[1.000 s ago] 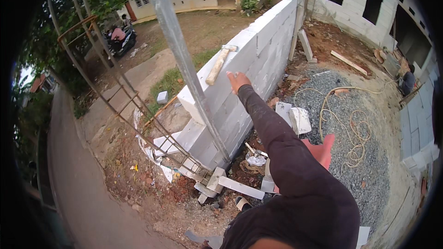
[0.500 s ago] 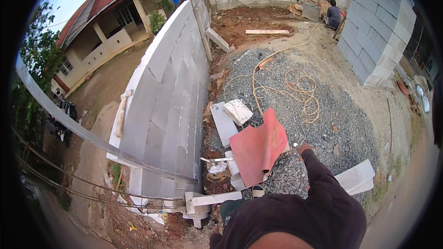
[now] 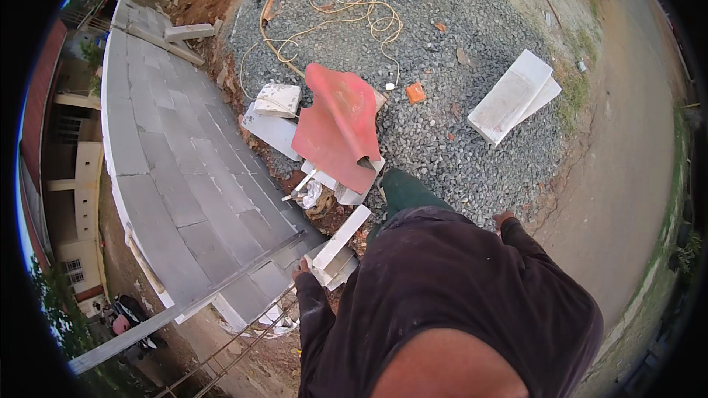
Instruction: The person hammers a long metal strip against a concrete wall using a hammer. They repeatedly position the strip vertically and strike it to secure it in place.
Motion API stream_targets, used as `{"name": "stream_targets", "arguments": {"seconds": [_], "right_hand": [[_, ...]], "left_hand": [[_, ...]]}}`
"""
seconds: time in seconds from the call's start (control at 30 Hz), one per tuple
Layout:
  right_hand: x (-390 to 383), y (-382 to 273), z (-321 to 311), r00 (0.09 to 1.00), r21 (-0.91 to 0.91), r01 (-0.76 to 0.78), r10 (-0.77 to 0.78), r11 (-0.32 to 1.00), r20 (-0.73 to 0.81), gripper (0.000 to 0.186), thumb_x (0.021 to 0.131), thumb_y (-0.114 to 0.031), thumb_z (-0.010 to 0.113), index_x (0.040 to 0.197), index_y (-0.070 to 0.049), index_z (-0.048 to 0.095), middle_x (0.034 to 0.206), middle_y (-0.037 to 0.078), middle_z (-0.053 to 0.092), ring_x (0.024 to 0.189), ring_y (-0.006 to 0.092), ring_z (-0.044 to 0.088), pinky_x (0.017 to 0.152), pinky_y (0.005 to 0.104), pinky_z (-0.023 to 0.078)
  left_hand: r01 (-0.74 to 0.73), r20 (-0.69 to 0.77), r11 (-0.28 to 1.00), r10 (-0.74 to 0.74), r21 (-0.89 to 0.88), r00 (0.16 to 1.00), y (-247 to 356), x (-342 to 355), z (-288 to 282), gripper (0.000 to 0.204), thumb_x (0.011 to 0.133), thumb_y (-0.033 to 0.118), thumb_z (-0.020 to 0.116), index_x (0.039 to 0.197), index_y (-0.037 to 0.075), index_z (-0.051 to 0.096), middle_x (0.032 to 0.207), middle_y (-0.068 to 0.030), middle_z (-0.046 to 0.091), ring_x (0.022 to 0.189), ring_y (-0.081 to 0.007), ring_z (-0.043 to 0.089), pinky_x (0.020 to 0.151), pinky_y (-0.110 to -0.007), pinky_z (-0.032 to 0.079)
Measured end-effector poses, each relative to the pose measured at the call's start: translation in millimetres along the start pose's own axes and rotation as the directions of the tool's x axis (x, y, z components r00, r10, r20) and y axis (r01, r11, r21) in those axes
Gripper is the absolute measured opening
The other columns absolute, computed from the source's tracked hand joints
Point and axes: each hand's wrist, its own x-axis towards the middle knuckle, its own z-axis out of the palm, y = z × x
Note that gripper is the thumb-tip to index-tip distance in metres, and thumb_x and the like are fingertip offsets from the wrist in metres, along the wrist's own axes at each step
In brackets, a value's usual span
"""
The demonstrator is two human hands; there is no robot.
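Note:
My right hand [image 3: 504, 218] hangs low over the edge of the grey gravel, its small fingers loosely apart with nothing visible in them. At my left side, my left hand [image 3: 302, 269] is beside a short stack of white blocks [image 3: 342, 237] at the near end of the wall; its fingers look apart, and I cannot tell whether it touches them. In front of me a red bent sheet [image 3: 335, 129] lies over blocks. A pale cord [image 3: 369, 11] is looped on the gravel, with a white plug-like end [image 3: 389, 86]. Near that end lies an orange brick piece [image 3: 415, 92].
A grey block wall [image 3: 177, 169] runs along my left, a long straight bar [image 3: 221, 284] crossing its near end. Two pale blocks [image 3: 510, 97] lie on the gravel [image 3: 464, 37] at right. A white chunk [image 3: 278, 100] sits beyond the red sheet. A paved road [image 3: 612, 125] passes at far right.
The view has swung right and down. My right hand has drawn back from the cord's white end, which now lies on the gravel. My left hand has come into clearer view beside the blocks.

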Motion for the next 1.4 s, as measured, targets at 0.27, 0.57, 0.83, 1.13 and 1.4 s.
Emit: {"name": "stream_targets", "arguments": {"seconds": [0.27,0.57,0.83,1.13,1.4], "right_hand": [[-24,-95,-81,0.824,-0.855,0.438,-0.505,0.278,0.258,0.031,0.078,-0.028,0.059,0.103,-0.009,0.060,0.094,0.013,0.063,0.084,0.0281,0.062,0.069,0.0394,0.049],[61,-306,-323,0.831,0.389,0.536,-0.386,0.750,-0.401,0.032,0.079,-0.028,0.061,0.091,0.001,0.062,0.064,0.009,0.059,0.047,0.0159,0.055,0.044,0.0284,0.045],[119,-391,-522,0.785,0.462,0.615,-0.444,0.639,-0.432,0.029,0.079,-0.028,0.058,0.091,-0.002,0.063,0.064,0.008,0.058,0.049,0.0161,0.055,0.043,0.0289,0.045],[51,-469,-590,0.811,0.511,0.553,-0.566,0.658,-0.149,0.028,0.080,-0.026,0.059,0.095,-0.003,0.062,0.066,0.006,0.060,0.049,0.0152,0.057,0.042,0.0273,0.044],[145,-529,-750,0.840,0.547,0.543,-0.421,0.637,-0.342,0.028,0.080,-0.029,0.058,0.094,-0.006,0.062,0.065,0.004,0.058,0.047,0.0151,0.057,0.041,0.0276,0.043]], "left_hand": [[-0.103,0.136,0.995,0.101,0.006,0.986,72,-36,52,0.041,0.080,0.036,0.063,0.096,-0.002,0.064,0.080,-0.0129,0.064,0.074,-0.0221,0.059,0.071,-0.033,0.045],[0.151,0.278,0.851,-0.324,0.502,0.904,71,-90,111,0.044,0.080,0.038,0.059,0.096,-0.003,0.062,0.086,-0.0171,0.065,0.078,-0.0263,0.060,0.071,-0.036,0.046],[0.056,0.111,0.977,-0.080,0.203,0.991,366,-42,180,0.049,0.077,0.041,0.059,0.101,-0.002,0.060,0.087,-0.0174,0.065,0.081,-0.0292,0.062,0.073,-0.038,0.046],[-0.017,0.265,0.941,-0.078,0.337,0.961,525,-67,291,0.041,0.083,0.039,0.056,0.097,0.001,0.063,0.086,-0.0139,0.064,0.080,-0.0254,0.061,0.072,-0.035,0.046],[-0.090,0.330,0.599,-0.304,0.796,0.893,607,13,278,0.042,0.080,0.039,0.053,0.106,0.006,0.060,0.109,-0.0175,0.059,0.101,-0.0325,0.057,0.085,-0.039,0.044]]}}
